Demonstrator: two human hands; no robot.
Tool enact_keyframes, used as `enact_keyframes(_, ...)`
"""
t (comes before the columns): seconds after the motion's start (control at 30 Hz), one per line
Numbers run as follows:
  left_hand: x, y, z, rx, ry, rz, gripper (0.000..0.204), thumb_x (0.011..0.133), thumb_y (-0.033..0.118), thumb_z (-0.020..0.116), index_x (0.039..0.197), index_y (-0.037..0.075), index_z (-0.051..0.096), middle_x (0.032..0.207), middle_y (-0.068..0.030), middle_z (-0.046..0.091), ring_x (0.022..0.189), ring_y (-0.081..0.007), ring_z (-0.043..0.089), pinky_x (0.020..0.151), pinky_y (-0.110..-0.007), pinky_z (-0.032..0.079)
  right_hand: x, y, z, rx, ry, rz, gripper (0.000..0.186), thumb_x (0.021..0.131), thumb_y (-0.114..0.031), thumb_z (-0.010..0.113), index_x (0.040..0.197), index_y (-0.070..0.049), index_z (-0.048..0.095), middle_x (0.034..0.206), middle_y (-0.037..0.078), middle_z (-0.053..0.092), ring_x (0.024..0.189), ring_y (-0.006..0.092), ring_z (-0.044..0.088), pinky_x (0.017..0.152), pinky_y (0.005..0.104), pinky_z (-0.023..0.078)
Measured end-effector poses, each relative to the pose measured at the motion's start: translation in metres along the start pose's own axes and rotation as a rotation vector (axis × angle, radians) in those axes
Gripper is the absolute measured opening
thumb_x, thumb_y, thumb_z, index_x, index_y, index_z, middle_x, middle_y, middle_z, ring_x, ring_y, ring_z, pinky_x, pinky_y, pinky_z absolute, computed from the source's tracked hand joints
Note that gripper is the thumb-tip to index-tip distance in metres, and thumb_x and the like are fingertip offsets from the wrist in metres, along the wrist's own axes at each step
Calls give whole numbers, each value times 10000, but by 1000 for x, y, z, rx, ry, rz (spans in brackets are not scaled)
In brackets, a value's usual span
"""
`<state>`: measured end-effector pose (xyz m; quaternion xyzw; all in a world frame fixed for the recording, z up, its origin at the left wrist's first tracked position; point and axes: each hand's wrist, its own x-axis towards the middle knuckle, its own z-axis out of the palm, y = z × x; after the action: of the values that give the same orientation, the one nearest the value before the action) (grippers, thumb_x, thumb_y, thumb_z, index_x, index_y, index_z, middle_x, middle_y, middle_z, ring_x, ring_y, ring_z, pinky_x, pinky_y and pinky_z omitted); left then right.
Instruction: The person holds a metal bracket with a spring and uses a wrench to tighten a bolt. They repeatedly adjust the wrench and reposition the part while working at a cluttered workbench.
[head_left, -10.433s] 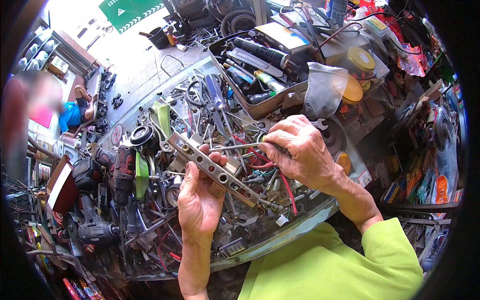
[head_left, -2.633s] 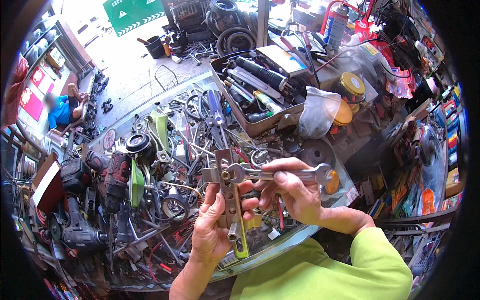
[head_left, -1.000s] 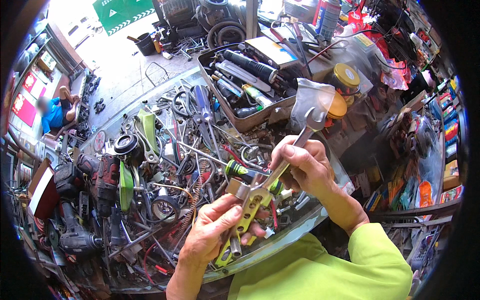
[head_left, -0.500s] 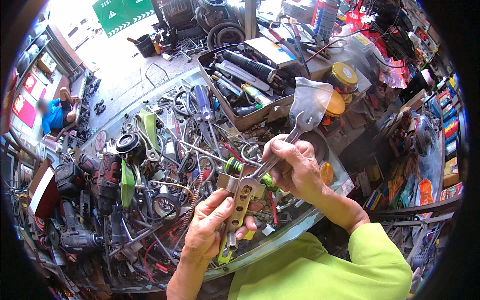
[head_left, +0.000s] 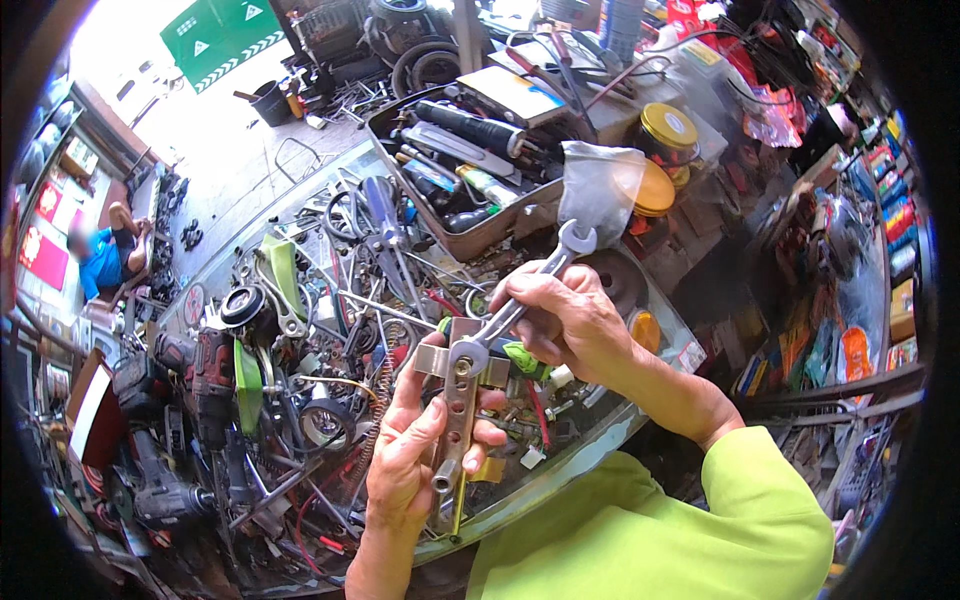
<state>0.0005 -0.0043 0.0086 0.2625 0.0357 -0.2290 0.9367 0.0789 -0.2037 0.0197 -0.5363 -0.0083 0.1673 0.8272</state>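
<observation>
Above the glass-topped bench, my left hand (head_left: 400, 460) is closed around a narrow metal bracket (head_left: 457, 415) with a row of round holes. Bent metal tabs stick out at its upper part, and a short tube shows at its lower end. My right hand (head_left: 585, 325) grips the shaft of a double open-ended wrench (head_left: 522, 292). One jaw of the wrench lies at a bolt head (head_left: 463, 367) near the bracket's upper end; how firmly it seats I cannot tell. The other jaw points up and away from me, over a clear plastic bag (head_left: 597, 185).
Loose parts, cables and hand tools crowd the bench (head_left: 545, 490). A cordless drill (head_left: 213, 370) and an impact driver (head_left: 165, 485) lie at left. Beyond my hands stands a tool-filled tray (head_left: 500, 232), with yellow-lidded jars (head_left: 669, 126) at its right. A person (head_left: 105, 255) sits far left.
The wrench's lower jaw has shifted from beside the bolt onto it, and its shaft has rolled. The bracket stands more upright in my left hand. The whole view has shifted slightly.
</observation>
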Motion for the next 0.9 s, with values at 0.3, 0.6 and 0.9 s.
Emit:
enact_keyframes(0.3,-1,-9,1,-2,-12,-4,538,964,106,465,1411,140,167,1181,-327,519,892,-373,667,566,-357,556,4,3,-10,8,-132,22,295,965,-262,523,881,-8,648,583,39,608,373,42,465,342,178,317)
enact_keyframes(0.6,-1,-6,3,100,-57,-113,497,971,148,470,1387,110,201,1104,-316,568,780,-333,681,518,-298,520,1,-8,-14,-139,-252,48,326,969,-313,513,884,-10,600,610,32,583,410,65,504,371,190,381)
enact_keyframes(0.9,0,-6,5,90,-17,-86,520,964,129,483,1399,97,200,1106,-318,569,785,-332,683,526,-313,536,3,-2,-14,-147,-210,16,326,975,-306,499,874,-24,629,591,34,612,383,66,514,342,183,356)
